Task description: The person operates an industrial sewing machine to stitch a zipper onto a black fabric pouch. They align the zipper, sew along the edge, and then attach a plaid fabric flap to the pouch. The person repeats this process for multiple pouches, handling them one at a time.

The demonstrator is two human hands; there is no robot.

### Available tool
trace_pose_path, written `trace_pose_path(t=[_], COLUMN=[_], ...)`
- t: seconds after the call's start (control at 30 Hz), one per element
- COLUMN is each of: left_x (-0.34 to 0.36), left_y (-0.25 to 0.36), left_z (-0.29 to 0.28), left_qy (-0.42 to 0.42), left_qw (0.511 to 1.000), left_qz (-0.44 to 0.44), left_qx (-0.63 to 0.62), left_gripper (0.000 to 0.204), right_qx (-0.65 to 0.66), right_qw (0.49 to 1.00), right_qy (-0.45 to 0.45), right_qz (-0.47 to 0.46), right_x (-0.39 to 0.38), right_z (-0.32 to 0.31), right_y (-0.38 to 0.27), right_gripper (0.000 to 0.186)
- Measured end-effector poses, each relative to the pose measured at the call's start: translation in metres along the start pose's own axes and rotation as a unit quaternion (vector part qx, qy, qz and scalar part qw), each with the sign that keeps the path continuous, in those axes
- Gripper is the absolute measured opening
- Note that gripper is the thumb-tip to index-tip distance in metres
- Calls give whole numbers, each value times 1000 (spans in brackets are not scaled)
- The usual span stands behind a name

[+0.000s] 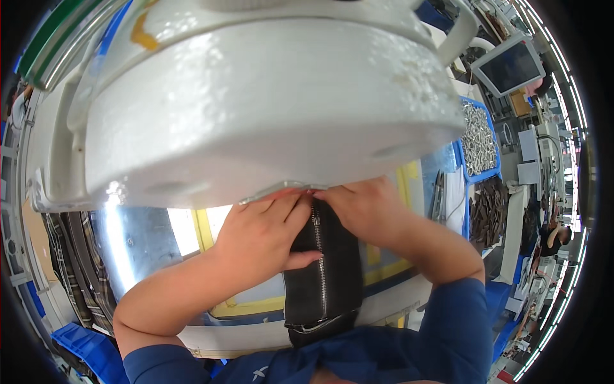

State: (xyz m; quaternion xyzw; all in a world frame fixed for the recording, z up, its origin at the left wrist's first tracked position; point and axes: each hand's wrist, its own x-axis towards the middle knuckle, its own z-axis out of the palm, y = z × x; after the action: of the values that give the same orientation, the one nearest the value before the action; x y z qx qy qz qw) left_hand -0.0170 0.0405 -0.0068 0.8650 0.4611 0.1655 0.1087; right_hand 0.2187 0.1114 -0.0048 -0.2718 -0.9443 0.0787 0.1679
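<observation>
A long black cloth piece [342, 262] with a silver metal zipper [320, 256] down its middle runs from beneath the white sewing machine head [275, 109] toward my body. My left hand [259, 237] presses on the cloth's far left side, its fingers bent together and the thumb stretched over beside the zipper. On the far right side, my right hand [364, 208] pinches the cloth close to the zipper's upper end. The machine's lower edge hides the fingertips of both hands and the far end of the cloth.
Yellow tape [252, 307] marks the worktable. To the right are a blue tray [497, 168] of small metal parts, a heap of dark brown pieces [487, 211] and tweezers [438, 195]. Plaid cloth [80, 262] hangs at left, above a blue bin [89, 345].
</observation>
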Motion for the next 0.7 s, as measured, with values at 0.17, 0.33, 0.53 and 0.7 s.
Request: trace_pose_path(t=[0.17, 0.33, 0.53, 0.7], left_x=[1, 3, 1, 0], left_y=[1, 0, -3, -7], left_z=[-2, -5, 1, 0], left_qy=[-26, -43, 5, 11], left_qw=[999, 998, 996, 996], left_qz=[-14, -20, -23, -15], left_qx=[-30, -49, -88, -83], left_gripper=[86, 84, 80, 77], right_qx=[-25, -26, -46, -61], right_qw=[999, 999, 999, 998], right_qy=[11, 23, -1, -10], right_qz=[-16, -20, -23, -20], right_x=[-1, 1, 10, 10], right_z=[1, 1, -5, -10], right_y=[-1, -1, -1, -4], right_gripper=[42, 39, 35, 33])
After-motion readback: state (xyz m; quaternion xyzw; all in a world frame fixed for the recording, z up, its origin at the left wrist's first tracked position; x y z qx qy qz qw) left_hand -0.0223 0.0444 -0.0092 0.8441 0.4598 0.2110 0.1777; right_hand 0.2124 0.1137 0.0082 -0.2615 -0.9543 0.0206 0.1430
